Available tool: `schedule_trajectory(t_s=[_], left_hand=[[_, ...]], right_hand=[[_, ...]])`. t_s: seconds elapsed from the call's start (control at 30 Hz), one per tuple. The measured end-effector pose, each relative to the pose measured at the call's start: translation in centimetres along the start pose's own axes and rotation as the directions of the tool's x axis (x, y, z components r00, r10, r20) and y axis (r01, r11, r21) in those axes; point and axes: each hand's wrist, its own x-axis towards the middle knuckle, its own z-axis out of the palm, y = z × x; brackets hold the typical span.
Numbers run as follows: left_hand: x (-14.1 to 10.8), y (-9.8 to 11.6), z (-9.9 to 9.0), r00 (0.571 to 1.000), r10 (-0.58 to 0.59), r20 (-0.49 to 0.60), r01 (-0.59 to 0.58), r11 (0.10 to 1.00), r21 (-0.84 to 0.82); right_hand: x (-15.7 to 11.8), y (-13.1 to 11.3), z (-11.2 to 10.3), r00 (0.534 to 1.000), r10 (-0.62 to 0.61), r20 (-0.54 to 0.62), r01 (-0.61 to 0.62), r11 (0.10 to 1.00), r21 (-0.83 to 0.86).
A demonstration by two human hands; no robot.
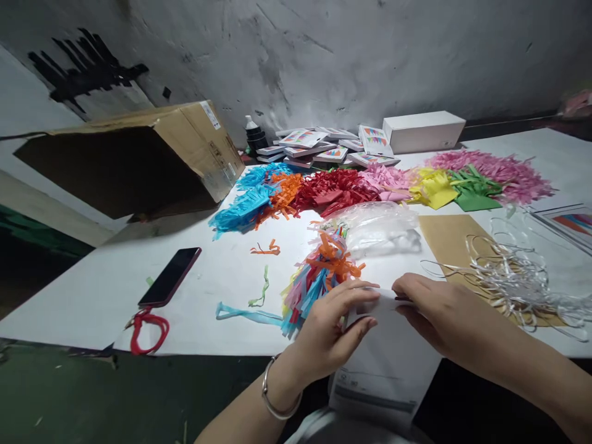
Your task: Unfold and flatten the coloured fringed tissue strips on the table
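Both hands grip a white piece of paper or thin card (385, 302) over the table's front edge; its full shape is hidden by the fingers. My left hand (335, 320), with a silver bangle at the wrist, curls its fingers and thumb around the left end. At the other end, my right hand (439, 308) pinches with thumb and fingers. Just beyond my left hand lies a bundle of multicoloured tissue tassels (319, 271), with orange strips on top. Under the hands, a white printed surface (383, 370) reaches below the table edge.
Piles of blue (245, 209), red (333, 188), yellow (433, 188), green (476, 191) and pink tissue fringe (499, 172) line the back. Silvery cord (513, 277) tangles over brown card at right. A phone (170, 277) and open carton (194, 154) are left; clear plastic bags (382, 228) lie centrally.
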Motion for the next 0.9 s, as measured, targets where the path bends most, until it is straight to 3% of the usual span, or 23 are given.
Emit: schedule_trajectory(t_s=[0.13, 0.23, 0.37, 0.5, 0.63, 0.77, 0.83, 0.9], left_hand=[[0.1, 0.3, 0.6, 0.999, 0.006, -0.048, -0.005, 1.0, 0.012], [-0.3, 0.2, 1.1, 0.996, 0.005, -0.084, -0.006, 1.0, -0.005], [-1.1, 0.3, 1.6, 0.97, -0.21, -0.12, 0.187, 0.966, -0.179], [-0.8, 0.9, 1.3, 0.91, -0.414, -0.037, 0.393, 0.886, -0.247], [-0.7, 0.7, 0.4, 0.838, -0.543, -0.042, 0.476, 0.768, -0.428], [-1.2, 0.2, 0.0, 0.772, -0.625, 0.115, 0.563, 0.588, -0.581], [-1.3, 0.3, 0.1, 0.778, -0.619, 0.109, 0.57, 0.623, -0.536], [-1.1, 0.7, 0.4, 0.815, -0.58, 0.0, 0.534, 0.751, -0.387]], right_hand=[[0.8, -0.2, -1.3, 0.979, 0.108, 0.171, -0.124, 0.989, 0.085], [1.0, 0.4, -2.4, 0.943, 0.066, 0.326, -0.158, 0.951, 0.265], [0.4, 1.0, -2.7, 0.922, 0.087, 0.378, -0.21, 0.931, 0.297], [-0.5, 0.6, -2.3, 0.932, 0.082, 0.352, -0.21, 0.915, 0.343], [-2.1, 1.0, -1.7, 0.963, 0.113, 0.244, -0.223, 0.844, 0.488], [-4.6, 0.9, 0.4, 0.976, 0.208, 0.06, -0.2, 0.759, 0.619], [-5.6, 0.2, 1.9, 0.945, 0.31, -0.102, -0.181, 0.758, 0.627], [-6.2, -0.6, 3.3, 0.864, 0.415, -0.285, -0.18, 0.783, 0.595]])
